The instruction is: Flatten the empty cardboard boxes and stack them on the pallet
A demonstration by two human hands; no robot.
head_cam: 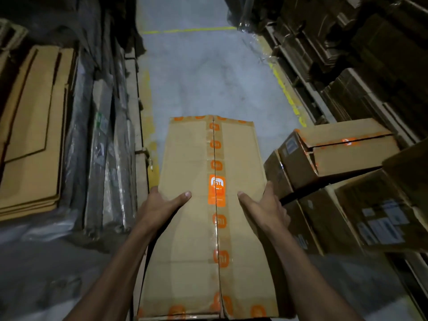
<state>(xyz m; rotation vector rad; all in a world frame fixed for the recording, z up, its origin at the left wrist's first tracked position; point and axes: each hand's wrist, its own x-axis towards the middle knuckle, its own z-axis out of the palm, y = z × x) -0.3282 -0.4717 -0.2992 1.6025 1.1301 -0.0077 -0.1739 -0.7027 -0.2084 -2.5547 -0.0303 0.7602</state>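
A long brown cardboard box [190,228] with orange-printed tape down its centre seam is held out in front of me, top face up. My left hand [162,205] grips its left edge, thumb lying on top. My right hand [264,205] grips the right edge the same way. Both hands sit about halfway along the box. A stack of flattened cardboard sheets [34,135] lies at the left.
Several unflattened boxes [335,156] with white labels are piled at the right, close to my right hand. Plastic-wrapped bundles [102,158] stand along the left. A grey concrete aisle [208,77] with yellow floor lines runs ahead. Dark cardboard stacks [359,54] fill the far right.
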